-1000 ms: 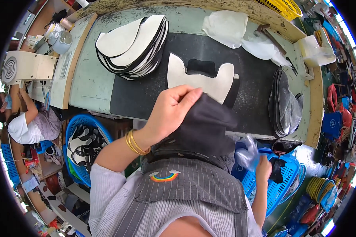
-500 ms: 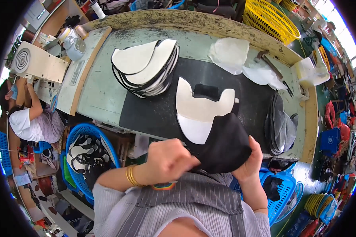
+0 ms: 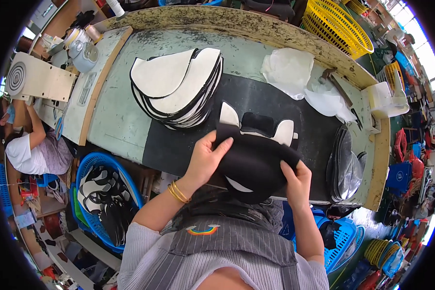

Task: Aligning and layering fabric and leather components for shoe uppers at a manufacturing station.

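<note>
A curved black fabric piece (image 3: 253, 162) is stretched between my hands over the near part of the black mat. Its left edge is pinched between the thumb and fingers of my left hand (image 3: 205, 158), while my right hand (image 3: 297, 181) grips the right edge. Underneath lies a white cut piece (image 3: 229, 115), mostly covered; two white lobes show beyond the black fabric, along with a white sliver near its lower edge. Between the lobes sits a small dark patch (image 3: 257, 123). To the left rises a stack of white, black-edged pieces (image 3: 171, 82).
Dark flat pieces (image 3: 344, 164) are stacked at the right. Translucent sheets (image 3: 289, 70), scissors (image 3: 356, 118) and a white container (image 3: 382, 99) lie farther back. A blue basket of cut pieces (image 3: 139, 193) stands lower left. At far left a person (image 3: 31, 145) sits by a sewing machine (image 3: 41, 79).
My left hand has come forward and taken hold of the black fabric's left edge. The fabric has moved left and been spread across the white piece, covering most of it.
</note>
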